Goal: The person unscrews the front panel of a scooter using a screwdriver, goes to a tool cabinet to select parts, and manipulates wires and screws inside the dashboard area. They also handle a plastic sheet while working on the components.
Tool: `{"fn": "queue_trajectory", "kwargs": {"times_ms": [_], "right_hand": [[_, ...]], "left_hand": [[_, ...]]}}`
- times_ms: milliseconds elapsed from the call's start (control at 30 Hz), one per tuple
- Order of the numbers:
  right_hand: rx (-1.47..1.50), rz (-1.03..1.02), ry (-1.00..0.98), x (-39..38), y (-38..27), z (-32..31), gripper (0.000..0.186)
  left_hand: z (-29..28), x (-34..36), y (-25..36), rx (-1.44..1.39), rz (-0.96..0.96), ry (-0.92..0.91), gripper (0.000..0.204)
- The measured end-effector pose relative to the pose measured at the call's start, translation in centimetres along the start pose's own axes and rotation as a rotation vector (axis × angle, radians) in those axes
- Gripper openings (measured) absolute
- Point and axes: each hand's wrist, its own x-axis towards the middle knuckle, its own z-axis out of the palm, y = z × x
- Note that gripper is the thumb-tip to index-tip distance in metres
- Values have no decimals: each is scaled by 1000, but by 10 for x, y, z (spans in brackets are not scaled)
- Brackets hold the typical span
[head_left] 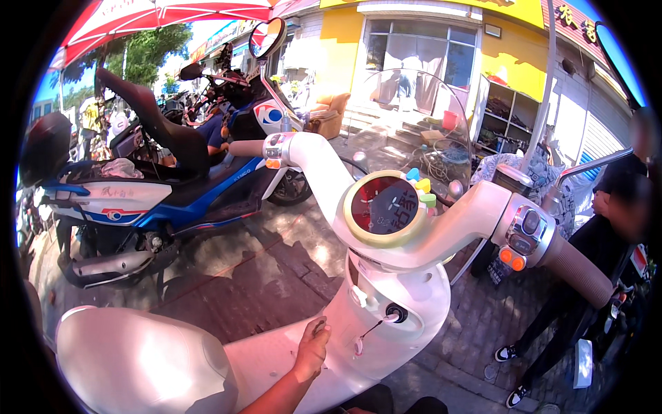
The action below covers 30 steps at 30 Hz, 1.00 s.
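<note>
Harsh sunlight, dappled shadows, dark fisheye-curved edges

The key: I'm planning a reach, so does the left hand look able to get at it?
Probably yes: the key is uncovered, near the left hand, with only its dangling fob between them.

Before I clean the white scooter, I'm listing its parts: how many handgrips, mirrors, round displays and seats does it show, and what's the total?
Handgrips: 2
Mirrors: 2, the right one partly cut off by the picture's rim
Round display: 1
Seat: 1
Total: 6
</note>
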Motion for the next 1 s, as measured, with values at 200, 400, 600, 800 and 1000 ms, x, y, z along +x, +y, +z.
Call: {"fn": "queue_trajectory", "kwargs": {"times_ms": [200,400,600,800,1000], "right_hand": [[99,50,35,5,18,2,24],[12,55,3,2,17,3,23],[80,10,3,-2,18,15,25],[79,101,68,-11,6,-2,27],[49,92,48,-8,10,5,29]], "left_hand": [[34,-31,41,-79,162,-130,27],[102,-73,116,-225,-51,-942,57],[227,-94,166,-428,-21,-1450,119],[303,-136,197,-738,3,-1406,109],[318,-125,198,-676,33,-1300,65]]}}
